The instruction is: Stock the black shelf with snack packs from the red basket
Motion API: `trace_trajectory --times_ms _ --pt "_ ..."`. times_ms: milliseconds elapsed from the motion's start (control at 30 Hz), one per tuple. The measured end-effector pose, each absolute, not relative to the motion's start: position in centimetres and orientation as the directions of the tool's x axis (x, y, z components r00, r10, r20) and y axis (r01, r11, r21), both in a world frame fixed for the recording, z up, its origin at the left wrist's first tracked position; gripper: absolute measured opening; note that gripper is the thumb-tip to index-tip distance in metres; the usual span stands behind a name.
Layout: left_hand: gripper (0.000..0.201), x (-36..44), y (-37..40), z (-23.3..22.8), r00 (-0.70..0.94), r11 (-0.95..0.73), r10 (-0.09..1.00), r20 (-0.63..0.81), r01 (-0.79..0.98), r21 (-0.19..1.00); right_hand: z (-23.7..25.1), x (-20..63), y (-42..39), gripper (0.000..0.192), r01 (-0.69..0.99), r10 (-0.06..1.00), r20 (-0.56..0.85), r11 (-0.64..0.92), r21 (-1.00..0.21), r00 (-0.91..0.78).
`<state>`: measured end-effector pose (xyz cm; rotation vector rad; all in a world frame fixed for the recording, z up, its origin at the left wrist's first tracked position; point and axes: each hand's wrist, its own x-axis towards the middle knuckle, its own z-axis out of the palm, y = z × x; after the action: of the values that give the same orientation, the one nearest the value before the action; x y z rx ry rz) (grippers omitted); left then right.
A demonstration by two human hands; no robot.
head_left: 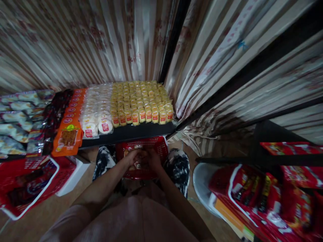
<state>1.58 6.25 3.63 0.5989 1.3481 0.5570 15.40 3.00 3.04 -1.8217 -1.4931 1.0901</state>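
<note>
Between my knees sits a red plastic basket (161,145) with small wrapped snacks (138,166) at its bottom. Both of my hands reach down into it, close together. My left hand (133,156) has its fingers curled inward among the packs. Facing it, my right hand (152,159) is also curled, though shadow hides most of its fingers. What either one grips is too dark to make out. Just beyond the basket, rows of yellow wrapped cakes (141,101) stand on a black shelf (131,133). White round wrapped cakes (97,111) stand beside them.
Left along the shelf lie orange snack bags (70,124), dark packs (54,117) and pale bags (20,114). Below stands another red basket (63,173). At right, a red basket (219,181) of red snack packs (270,195) rests by a pale round stool (199,185). Striped curtains (101,40) hang behind.
</note>
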Motion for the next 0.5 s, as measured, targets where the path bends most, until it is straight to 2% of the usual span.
trace_trajectory --times_ms 200,400,500 --pt "0.006 1.4 6.4 6.6 0.119 0.705 0.708 -0.696 -0.056 0.707 5.0 16.2 2.8 0.029 0.438 0.975 -0.222 -0.213 -0.873 0.03" --pt "0.015 1.4 6.2 9.9 0.155 0.61 0.787 -0.597 -0.05 0.791 6.5 16.6 3.1 0.024 0.092 0.971 -0.239 -0.236 -0.967 -0.019" --pt "0.016 1.6 6.0 11.1 0.175 0.489 0.86 -0.48 -0.008 0.872 6.7 16.5 3.3 0.024 0.012 0.975 -0.223 -0.223 -0.975 -0.015"
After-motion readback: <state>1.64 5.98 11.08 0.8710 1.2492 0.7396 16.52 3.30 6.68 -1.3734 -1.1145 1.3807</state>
